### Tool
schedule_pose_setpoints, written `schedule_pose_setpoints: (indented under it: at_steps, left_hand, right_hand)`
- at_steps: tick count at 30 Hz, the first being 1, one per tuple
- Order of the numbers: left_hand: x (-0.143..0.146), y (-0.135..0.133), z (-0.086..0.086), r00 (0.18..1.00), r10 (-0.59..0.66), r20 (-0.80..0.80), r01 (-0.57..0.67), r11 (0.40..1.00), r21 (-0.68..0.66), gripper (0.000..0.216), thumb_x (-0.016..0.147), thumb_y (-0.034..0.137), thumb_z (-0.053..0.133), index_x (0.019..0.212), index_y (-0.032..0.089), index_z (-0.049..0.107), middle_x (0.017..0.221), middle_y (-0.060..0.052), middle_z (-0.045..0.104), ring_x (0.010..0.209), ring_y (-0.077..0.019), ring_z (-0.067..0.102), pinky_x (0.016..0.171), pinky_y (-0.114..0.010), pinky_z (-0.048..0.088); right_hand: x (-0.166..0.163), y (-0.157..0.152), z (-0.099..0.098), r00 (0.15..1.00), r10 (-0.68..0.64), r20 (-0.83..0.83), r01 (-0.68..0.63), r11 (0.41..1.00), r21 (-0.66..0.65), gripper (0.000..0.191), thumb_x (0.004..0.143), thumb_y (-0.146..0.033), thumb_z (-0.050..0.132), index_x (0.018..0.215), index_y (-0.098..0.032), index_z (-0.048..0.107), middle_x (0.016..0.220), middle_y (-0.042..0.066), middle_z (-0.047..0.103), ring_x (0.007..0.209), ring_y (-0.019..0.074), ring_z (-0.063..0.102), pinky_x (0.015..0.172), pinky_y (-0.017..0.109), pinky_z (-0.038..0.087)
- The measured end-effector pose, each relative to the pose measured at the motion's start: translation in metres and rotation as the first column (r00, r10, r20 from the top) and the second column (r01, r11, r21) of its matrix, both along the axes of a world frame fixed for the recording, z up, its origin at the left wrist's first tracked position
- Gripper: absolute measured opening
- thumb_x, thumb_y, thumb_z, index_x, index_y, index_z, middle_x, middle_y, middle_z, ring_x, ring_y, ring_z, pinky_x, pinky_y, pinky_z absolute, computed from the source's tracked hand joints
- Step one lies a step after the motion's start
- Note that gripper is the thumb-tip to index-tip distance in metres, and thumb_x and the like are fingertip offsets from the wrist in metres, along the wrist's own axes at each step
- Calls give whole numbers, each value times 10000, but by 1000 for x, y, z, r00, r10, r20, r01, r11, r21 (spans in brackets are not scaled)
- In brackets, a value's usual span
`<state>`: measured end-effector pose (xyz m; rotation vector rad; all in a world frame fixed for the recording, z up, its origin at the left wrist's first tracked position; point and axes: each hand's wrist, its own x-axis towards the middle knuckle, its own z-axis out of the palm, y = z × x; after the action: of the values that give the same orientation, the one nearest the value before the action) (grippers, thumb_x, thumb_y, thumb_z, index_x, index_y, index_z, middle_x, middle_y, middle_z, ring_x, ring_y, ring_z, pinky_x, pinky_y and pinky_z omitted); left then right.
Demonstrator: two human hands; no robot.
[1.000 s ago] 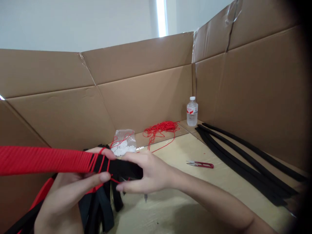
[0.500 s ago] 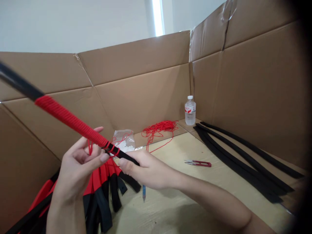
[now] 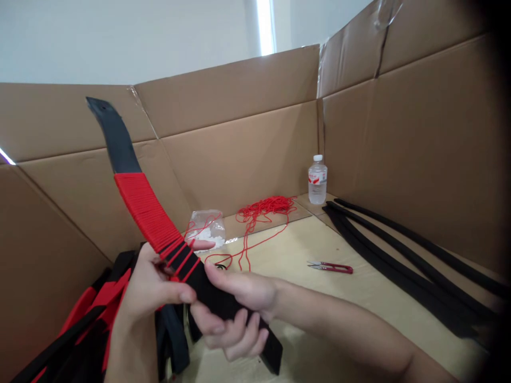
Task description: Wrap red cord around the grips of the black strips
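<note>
A flat, curved black strip (image 3: 227,298) slants across the view, with a small hole at its upper end. Tight turns of red cord (image 3: 147,213) cover its middle, and a few looser, spaced turns lie lower down. My right hand (image 3: 239,308) is closed round the bare lower part, thumb on top and fingers wrapped beneath. Behind the loose turns, my left hand (image 3: 147,292) is bent about the strip, its thumb at the lower edge and a fingertip past the upper edge. Red cord shows in its grasp; the fingers behind the strip are partly hidden.
Wrapped red-and-black strips (image 3: 96,314) are piled at left. Red thread snips (image 3: 331,267) lie on the table (image 3: 295,298). Farther back are a tangle of red cord (image 3: 271,207), a plastic bag (image 3: 207,229) and a bottle (image 3: 317,181). Bare black strips (image 3: 399,266) lie right, inside cardboard walls (image 3: 239,143).
The strip has turned from nearly edge-on to show its broad face, and its upper end has swung into view. My right hand has shifted its grip, with its fingers now showing in front.
</note>
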<state>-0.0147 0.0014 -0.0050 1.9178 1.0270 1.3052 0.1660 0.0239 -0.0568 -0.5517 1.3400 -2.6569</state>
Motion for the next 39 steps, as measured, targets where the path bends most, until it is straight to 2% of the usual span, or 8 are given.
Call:
schedule_pose_setpoints:
  at_steps: [9, 14, 18, 21, 24, 33, 36, 39]
  left_hand:
    - [14, 4, -8, 986, -37, 165, 39, 999, -4, 525, 330, 613, 881, 541, 164, 709, 445, -19, 606, 386, -134, 527, 391, -231, 466]
    - [32, -8, 0, 922, 338, 186, -363, 924, 119, 278, 567, 370, 870, 548, 163, 685, 464, 37, 583, 391, -89, 486, 376, -190, 407]
    - [35, -15, 0, 854, 514, 82, -520, 834, 184, 213, 615, 336, 843, 640, 161, 723, 506, 31, 610, 499, -134, 585, 457, -209, 481]
    - [30, -17, 1, 932, 362, 6, -361, 929, 77, 408, 580, 269, 862, 964, 176, 761, 766, -18, 752, 746, -213, 713, 667, -272, 593]
    - [21, -17, 4, 991, 134, -2, -133, 985, -110, 544, 537, 219, 874, 1064, 193, 739, 851, -55, 777, 768, -248, 744, 684, -308, 623]
    - [4, -12, 9, 978, -191, 78, 203, 956, -211, 239, 534, 31, 820, 693, 203, 770, 622, -27, 736, 548, -179, 715, 519, -192, 578]
    - [9, -14, 8, 981, -131, 142, 158, 967, -198, 223, 533, 45, 831, 687, 192, 765, 603, -25, 728, 547, -191, 710, 543, -232, 591]
    - [13, -15, 5, 985, 17, 174, 16, 983, -183, 128, 586, 138, 843, 677, 175, 760, 584, -22, 711, 531, -174, 687, 524, -231, 575]
  right_hand:
    - [-19, -3, -18, 956, -292, 20, 284, 942, 177, 713, 956, -655, -3, 885, -152, 496, 467, -65, 438, 349, 74, 444, 435, 213, 485]
    - [-15, -8, -3, 445, -880, -164, 885, 406, 226, 524, 884, -720, 419, 904, -197, 454, 595, -70, 533, 381, 71, 475, 413, 204, 446]
    - [-7, -14, 5, 92, -930, -357, 929, -49, 368, 460, 967, -600, 381, 804, -179, 475, 624, -46, 496, 487, 63, 461, 473, 185, 371]
    - [-2, -16, 7, 14, -900, -435, 885, -191, 424, 483, 992, -542, 372, 686, -176, 454, 573, -38, 469, 508, 73, 428, 489, 200, 347]
    - [-1, -17, 8, 82, -926, -368, 875, -110, 472, 490, 996, -517, 377, 655, -174, 453, 523, -49, 457, 460, 64, 411, 446, 187, 325]
    - [-5, -14, 13, 570, -812, 128, 749, 577, 324, 382, 997, -377, 353, 706, -172, 492, 375, -78, 444, 261, 62, 332, 277, 164, 251]
    - [-2, -15, 14, 532, -847, -7, 799, 499, 334, 230, 953, -318, 389, 800, -182, 493, 453, -67, 512, 304, 83, 403, 311, 184, 314]
    - [3, -22, 17, 325, -914, -241, 872, 191, 450, 109, 893, -291, 539, 878, -190, 501, 617, -67, 529, 442, 71, 452, 426, 189, 365]
